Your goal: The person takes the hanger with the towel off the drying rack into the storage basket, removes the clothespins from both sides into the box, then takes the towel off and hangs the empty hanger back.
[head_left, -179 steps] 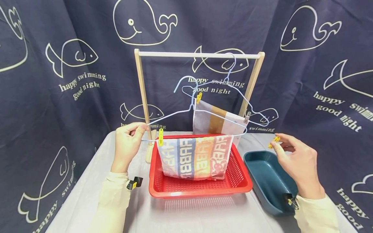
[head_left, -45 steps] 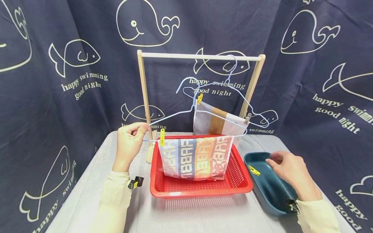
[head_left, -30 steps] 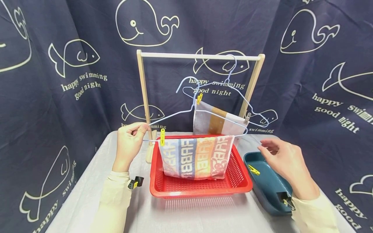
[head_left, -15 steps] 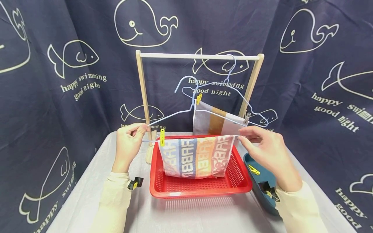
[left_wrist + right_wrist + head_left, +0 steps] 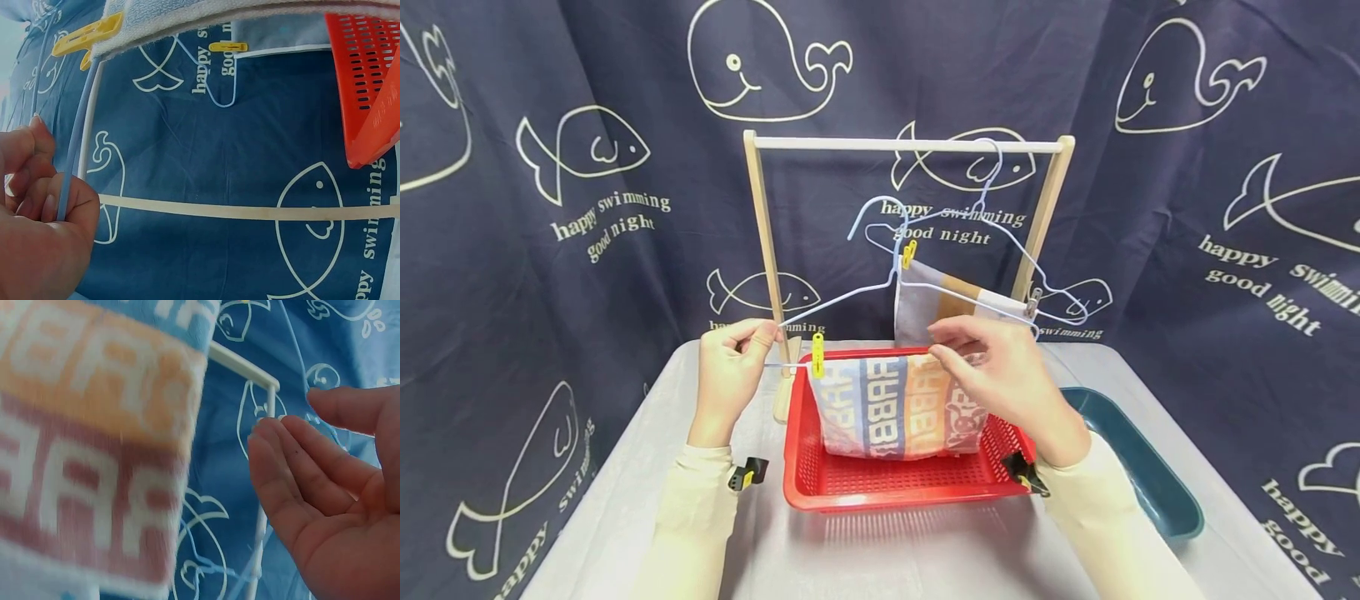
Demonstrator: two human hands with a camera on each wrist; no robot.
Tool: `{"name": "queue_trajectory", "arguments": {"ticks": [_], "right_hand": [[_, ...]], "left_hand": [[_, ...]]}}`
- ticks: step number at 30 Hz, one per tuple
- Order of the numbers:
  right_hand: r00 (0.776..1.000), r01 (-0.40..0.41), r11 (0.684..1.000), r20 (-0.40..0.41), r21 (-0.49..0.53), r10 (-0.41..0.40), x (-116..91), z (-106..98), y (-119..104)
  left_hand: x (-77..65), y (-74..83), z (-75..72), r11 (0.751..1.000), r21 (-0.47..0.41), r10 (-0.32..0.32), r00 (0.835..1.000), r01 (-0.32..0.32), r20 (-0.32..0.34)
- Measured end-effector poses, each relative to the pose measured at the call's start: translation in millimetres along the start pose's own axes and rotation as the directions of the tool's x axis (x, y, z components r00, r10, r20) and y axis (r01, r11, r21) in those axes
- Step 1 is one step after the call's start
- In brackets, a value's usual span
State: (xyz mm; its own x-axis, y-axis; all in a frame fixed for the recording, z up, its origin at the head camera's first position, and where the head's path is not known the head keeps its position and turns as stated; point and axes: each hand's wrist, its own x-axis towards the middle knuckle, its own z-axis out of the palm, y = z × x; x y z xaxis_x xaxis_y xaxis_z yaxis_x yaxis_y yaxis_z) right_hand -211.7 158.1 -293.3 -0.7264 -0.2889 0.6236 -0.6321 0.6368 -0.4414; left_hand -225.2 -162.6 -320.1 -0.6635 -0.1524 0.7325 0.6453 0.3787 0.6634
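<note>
My left hand point(image 5: 730, 375) pinches the left end of a light blue wire hanger point(image 5: 76, 144). Over the hanger's lower bar hangs a striped towel point(image 5: 883, 408) with lettering and a rabbit print. A yellow clothespin point(image 5: 817, 357) clips the towel's left corner to the bar; no clip shows on the right part. My right hand point(image 5: 1007, 367) hovers at the towel's top edge, right of its middle, covering part of it. In the right wrist view its fingers point(image 5: 275, 475) are loosely bent, thumb apart, with nothing between them, beside the towel.
A red basket point(image 5: 902, 502) stands below the towel. To its right is a dark teal tray point(image 5: 1187, 521), partly behind my right arm. Behind, a rack point(image 5: 895, 144) carries another hanger point(image 5: 1015, 240) with a second towel point(image 5: 917, 296), held by a yellow clothespin point(image 5: 909, 254) and a metal clip point(image 5: 1033, 302).
My right hand has let go of a yellow clothespin, which lay in the tray, then moved left via the hanger's right end to the towel's top edge. My left hand keeps its grip.
</note>
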Motion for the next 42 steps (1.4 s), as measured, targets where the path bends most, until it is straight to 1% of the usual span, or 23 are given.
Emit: {"name": "queue_trajectory", "arguments": {"ticks": [2, 3, 8, 10, 12, 16, 21, 24, 28, 30, 32, 37, 41, 42], "right_hand": [[1.0, 0.01, 0.999, 0.014, 0.035, -0.011, 5, 8, -4], [1.0, 0.01, 0.999, 0.019, 0.048, -0.011, 7, 11, -5], [0.999, 0.021, 0.998, 0.045, 0.062, -0.023, 18, 28, -10], [0.997, 0.029, 0.998, 0.063, 0.052, -0.033, 23, 34, -11], [0.995, 0.025, 0.998, 0.093, 0.052, -0.03, 28, 40, -12], [0.986, -0.009, 0.999, 0.166, 0.044, 0.001, 35, 51, -17], [0.974, -0.014, 1.0, 0.228, 0.011, 0.011, 44, 64, -25], [0.961, -0.036, 0.999, 0.272, -0.02, 0.04, 49, 71, -30], [0.94, -0.095, 0.995, 0.325, -0.035, 0.101, 53, 79, -37], [0.937, -0.1, 0.994, 0.332, -0.032, 0.105, 55, 82, -39], [0.941, -0.077, 0.997, 0.329, -0.029, 0.082, 57, 85, -42], [0.951, 0.002, 1.0, 0.309, -0.007, 0.001, 62, 91, -47], [0.951, 0.013, 1.0, 0.308, 0.003, -0.013, 64, 95, -49], [0.95, 0.009, 1.0, 0.312, 0.004, -0.009, 64, 96, -49]], "left_hand": [[0.3, 0.4, 0.2, 1.0, 0.0, 0.002, 1.0, -0.002, 0.001], [0.5, -1.8, 0.6, 1.0, 0.0, 0.003, 1.0, -0.003, 0.0], [1.2, -24.9, 3.2, 1.0, 0.01, -0.005, 1.0, 0.005, -0.01], [1.2, -33.1, 3.4, 1.0, 0.014, -0.006, 1.0, 0.006, -0.009], [1.3, -37.1, 2.9, 1.0, 0.008, -0.001, 1.0, 0.001, -0.003], [1.0, -40.3, 1.7, 1.0, -0.014, 0.011, 1.0, -0.011, 0.006], [1.0, -38.7, 2.2, 1.0, -0.001, 0.017, 1.0, -0.017, 0.004], [1.2, -34.4, 3.5, 1.0, 0.017, 0.014, 1.0, -0.014, -0.002], [0.2, -17.4, 3.7, 1.0, 0.014, 0.011, 1.0, -0.011, -0.012], [-0.2, -8.3, 3.0, 1.0, 0.006, 0.009, 1.0, -0.008, -0.01], [-0.6, -2.4, 2.0, 1.0, 0.004, 0.013, 1.0, -0.013, -0.007], [-0.7, 1.2, 1.2, 1.0, 0.018, 0.024, 1.0, -0.024, 0.0], [-0.6, 1.4, 1.7, 1.0, 0.018, 0.024, 1.0, -0.024, -0.003], [-0.6, -1.5, 2.2, 1.0, 0.019, 0.022, 1.0, -0.022, -0.004]]}}
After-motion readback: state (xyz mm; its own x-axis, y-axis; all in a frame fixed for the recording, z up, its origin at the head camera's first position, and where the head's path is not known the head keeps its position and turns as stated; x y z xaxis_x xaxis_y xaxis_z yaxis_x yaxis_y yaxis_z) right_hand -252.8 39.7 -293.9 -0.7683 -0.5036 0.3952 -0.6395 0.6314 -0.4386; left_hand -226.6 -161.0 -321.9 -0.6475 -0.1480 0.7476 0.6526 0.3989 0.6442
